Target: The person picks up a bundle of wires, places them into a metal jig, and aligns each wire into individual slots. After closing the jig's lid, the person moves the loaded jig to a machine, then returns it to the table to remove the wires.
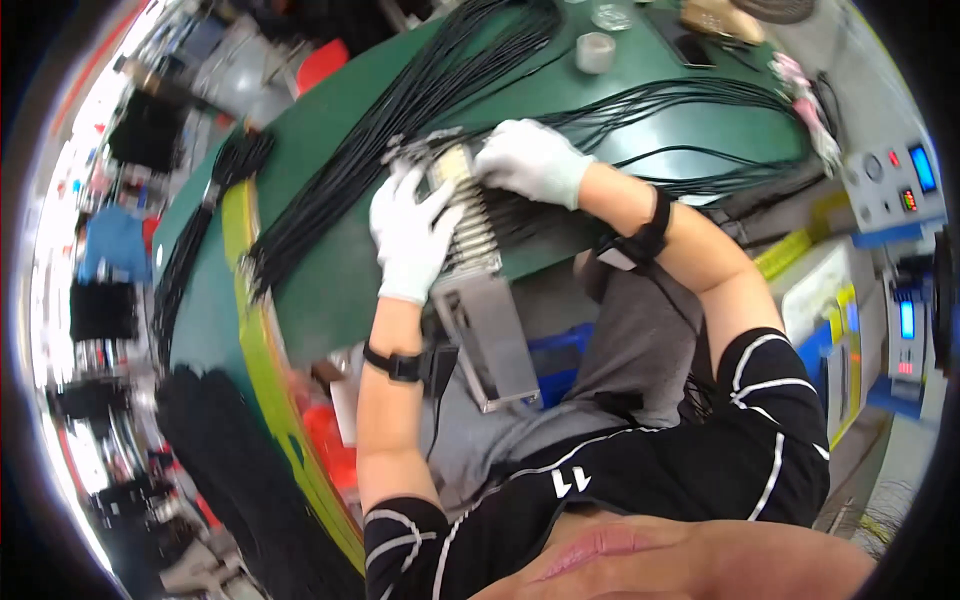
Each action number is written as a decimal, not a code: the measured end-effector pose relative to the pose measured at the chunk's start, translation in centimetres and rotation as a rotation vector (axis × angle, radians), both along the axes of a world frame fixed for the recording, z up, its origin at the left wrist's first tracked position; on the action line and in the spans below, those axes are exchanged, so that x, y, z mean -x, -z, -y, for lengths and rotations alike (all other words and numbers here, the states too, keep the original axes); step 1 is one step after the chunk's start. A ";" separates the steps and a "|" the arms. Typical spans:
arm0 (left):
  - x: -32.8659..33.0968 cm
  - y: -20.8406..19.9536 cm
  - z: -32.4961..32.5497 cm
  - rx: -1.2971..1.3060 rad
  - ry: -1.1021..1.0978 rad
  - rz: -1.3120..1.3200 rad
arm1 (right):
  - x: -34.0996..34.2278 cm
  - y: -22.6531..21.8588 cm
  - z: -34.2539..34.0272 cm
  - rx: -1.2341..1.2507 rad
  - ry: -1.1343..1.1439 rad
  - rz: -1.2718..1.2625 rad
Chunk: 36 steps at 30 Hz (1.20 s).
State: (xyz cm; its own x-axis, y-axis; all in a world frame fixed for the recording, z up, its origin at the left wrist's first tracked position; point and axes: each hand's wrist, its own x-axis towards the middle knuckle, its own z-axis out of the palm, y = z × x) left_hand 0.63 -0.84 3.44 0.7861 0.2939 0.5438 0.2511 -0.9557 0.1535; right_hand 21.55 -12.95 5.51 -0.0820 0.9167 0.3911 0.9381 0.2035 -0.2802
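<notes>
A slotted metal fixture (474,244) with a row of pale bars lies at the near edge of the green table, its plain metal end (492,335) jutting out over my lap. My left hand (408,235), in a white glove, rests along the fixture's left side with its fingers apart. On the far right side of the fixture is my right hand (532,162), also gloved, its fingers curled together; whatever they pinch is hidden. Thin black cables (660,98) run out to the right from beside that hand. Small metallic pieces (405,150) sit just beyond my left fingertips.
A long bundle of black cables (385,130) crosses the green table (325,310); another bundle (240,155) lies at the left. A white tape roll (595,53) and a phone (693,50) are at the back. Boxes with lit displays (893,185) stand at the right.
</notes>
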 end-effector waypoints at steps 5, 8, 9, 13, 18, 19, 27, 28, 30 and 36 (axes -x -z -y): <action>0.3 0.3 -0.4 -0.012 0.005 0.013 | -1.8 -1.1 0.0 0.016 0.042 -0.125; 1.6 -0.7 0.5 -0.007 -0.054 -0.018 | -4.0 -2.4 0.3 0.055 0.208 -0.052; 1.2 -0.9 0.9 0.027 -0.059 -0.025 | -3.7 -2.6 -0.3 0.052 0.182 -0.062; 1.4 -1.1 2.0 0.096 -0.068 -0.017 | -2.3 -2.5 -2.5 0.113 0.235 0.113; 1.7 -0.9 2.0 0.114 -0.049 0.030 | -2.0 -1.9 -4.4 0.199 0.216 0.289; 1.7 -0.7 1.8 0.117 -0.055 0.033 | -2.6 -1.7 -4.0 0.119 0.204 0.253; 2.4 1.2 -1.7 0.677 -0.276 0.398 | -2.2 -3.0 -0.2 0.004 0.194 -0.037; 2.2 1.2 -1.7 0.672 -0.249 0.404 | -1.9 -3.1 0.1 0.031 0.170 -0.070; 1.8 0.8 -1.4 0.664 -0.186 0.409 | -1.2 -3.2 0.1 0.032 0.146 -0.056; 2.0 -0.2 0.3 0.621 0.014 0.395 | 3.8 -2.9 -1.7 -0.096 0.003 -0.144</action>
State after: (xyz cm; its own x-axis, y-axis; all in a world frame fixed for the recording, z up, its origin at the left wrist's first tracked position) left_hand -1.36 -1.16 3.65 0.5723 0.6310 0.5238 0.0536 -0.6661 0.7439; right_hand 17.72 -11.25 8.45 -0.0161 0.8749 0.4840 0.8905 0.2327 -0.3910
